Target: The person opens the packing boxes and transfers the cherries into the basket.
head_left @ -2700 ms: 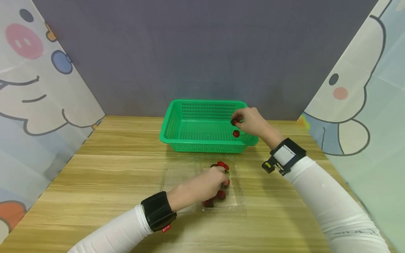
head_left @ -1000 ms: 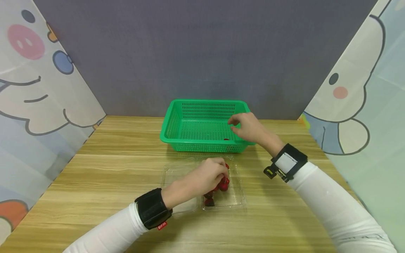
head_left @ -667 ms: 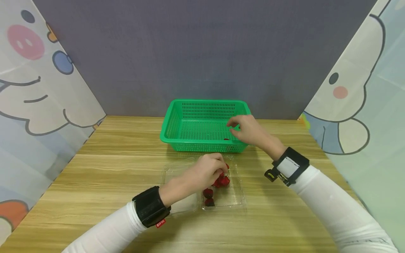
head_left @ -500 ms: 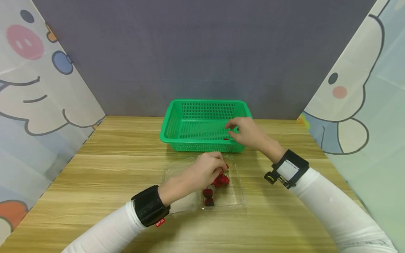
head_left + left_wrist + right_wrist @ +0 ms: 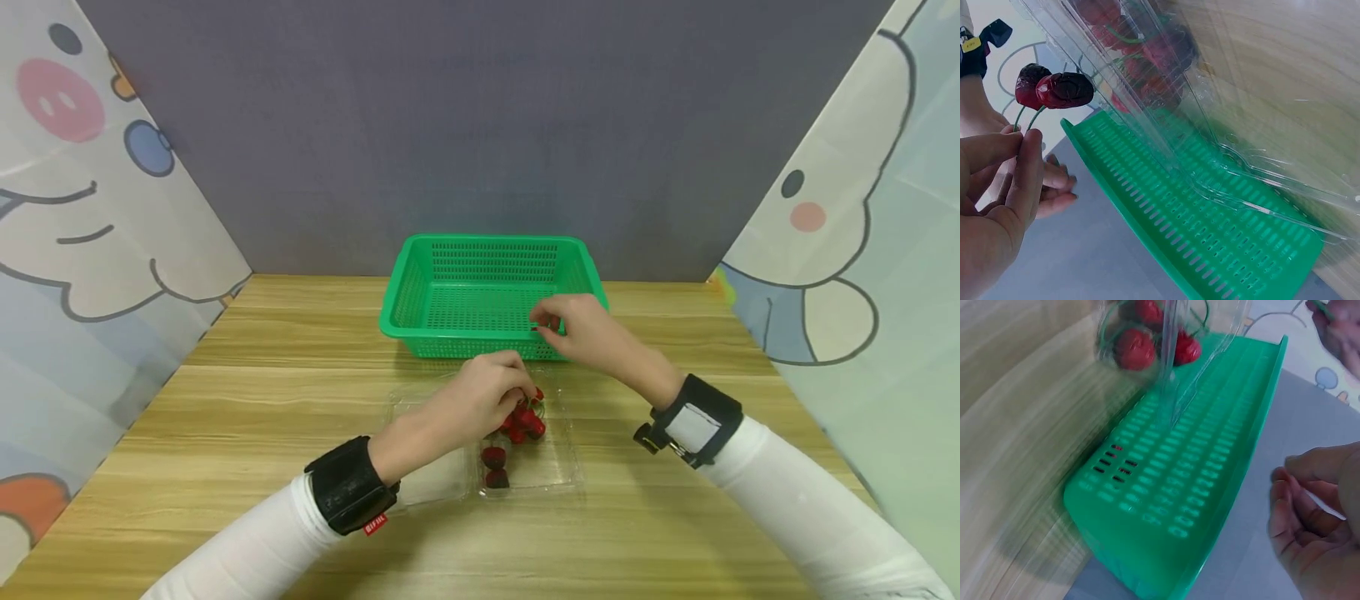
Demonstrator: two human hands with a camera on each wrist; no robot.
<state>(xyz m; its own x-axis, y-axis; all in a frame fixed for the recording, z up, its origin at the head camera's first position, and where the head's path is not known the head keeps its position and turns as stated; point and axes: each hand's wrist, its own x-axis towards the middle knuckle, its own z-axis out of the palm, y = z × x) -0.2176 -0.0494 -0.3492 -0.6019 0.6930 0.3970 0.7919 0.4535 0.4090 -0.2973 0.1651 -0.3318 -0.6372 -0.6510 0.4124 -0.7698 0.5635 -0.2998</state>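
Basket [image 5: 480, 347] stands on the counter [image 5: 300, 358]. Clear box [image 5: 551, 467] lies open just in front of the basket, loose cherries [image 5: 519, 427] in its right half. Left hand [image 5: 483, 396], near the basket's front, pinches two cherries [image 5: 1065, 90] by their stems [image 5: 1035, 117]. Right hand [image 5: 588, 332] is at the basket's near right rim, fingers loosely bent, relaxed and free. Further cherries [image 5: 1125, 470] inside the basket show through its front.

Soft, even light is falling on the light-brown wood-grain desk [image 5: 300, 400]. Near its far edge, a faint shadow is spreading beside the green rectangular perforated plastic basket [image 5: 465, 343]. In the left wrist view, white glints are streaking the clear plastic container [image 5: 1207, 184]. Both wrist views are looking bluish; the right is blurring the round red cherries [image 5: 1135, 349].
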